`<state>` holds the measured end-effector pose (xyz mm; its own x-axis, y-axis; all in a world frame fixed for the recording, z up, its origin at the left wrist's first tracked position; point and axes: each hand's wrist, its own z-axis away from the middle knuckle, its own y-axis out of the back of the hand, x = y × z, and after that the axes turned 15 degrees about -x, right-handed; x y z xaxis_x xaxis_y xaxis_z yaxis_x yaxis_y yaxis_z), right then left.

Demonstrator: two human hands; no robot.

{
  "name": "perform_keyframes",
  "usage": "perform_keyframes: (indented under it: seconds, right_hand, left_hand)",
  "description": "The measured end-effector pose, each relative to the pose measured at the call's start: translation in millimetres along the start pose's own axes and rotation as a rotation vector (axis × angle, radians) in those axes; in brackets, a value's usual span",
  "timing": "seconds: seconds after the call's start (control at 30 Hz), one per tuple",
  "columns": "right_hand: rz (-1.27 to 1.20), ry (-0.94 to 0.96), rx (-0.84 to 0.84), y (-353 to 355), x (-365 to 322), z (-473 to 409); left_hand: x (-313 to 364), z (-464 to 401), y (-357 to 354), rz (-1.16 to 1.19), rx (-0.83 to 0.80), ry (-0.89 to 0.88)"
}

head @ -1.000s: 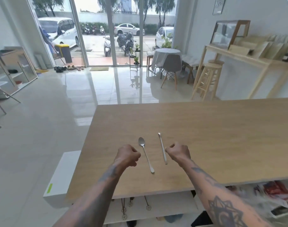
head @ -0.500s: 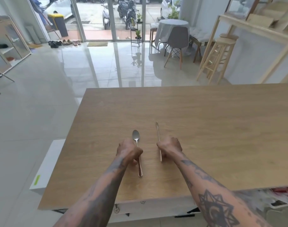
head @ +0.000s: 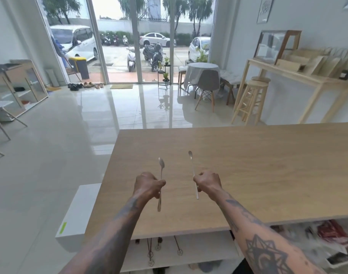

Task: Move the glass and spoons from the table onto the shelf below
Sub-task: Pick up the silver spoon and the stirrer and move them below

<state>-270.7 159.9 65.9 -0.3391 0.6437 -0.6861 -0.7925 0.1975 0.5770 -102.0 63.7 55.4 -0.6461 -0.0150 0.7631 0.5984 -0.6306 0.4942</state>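
Fingers point(head: 197, 179) of the right hand point(head: 208, 182) are curled shut around the handle of the right spoon point(head: 191, 161), roughly at mid-length; the bowl end points up and away, the handle tail projects below the fist. Fingers point(head: 161, 183) of the left hand point(head: 147, 184) are closed in the same manner on the left spoon point(head: 161, 165), also near mid-handle, with the tail hanging lower toward the bench point(head: 268, 165). Both spoons are lifted clear of the bench surface and held near upright, well apart from each other.

Handling assessment: the spoons appear to be thin polished metal, long-handled, stiff and light. The smooth finish may let them slide or pivot in a loose hold; a mid-handle pinch, as present, keeps them balanced. Breakage risk is judged low.

The glass is not visible in this view; its location cannot be stated.

The shelf point(head: 198, 252), a white board beneath the bench's near edge, shows small hanging ornaments point(head: 157, 249) at its front. To the right, a further shelf section holds blurred packaged items point(head: 331, 232).

Judged stage: spoons collected, transfer down to the shelf not yet made. The next move calls for lowering both hands past the bench edge without striking it.
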Motion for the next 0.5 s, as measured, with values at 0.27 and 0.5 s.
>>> perform_keyframes:
  seconds: [0.27, 0.5]
  right_hand:
    - [-0.089, 0.193, 0.126, 0, -57, 112]
    - [-0.088, 0.278, 0.179, -3, -80, 185]
  left_hand:
    - [25, 112, 79, 0.016, 0.118, -0.209]
    - [25, 184, 106, 0.042, 0.154, -0.278]
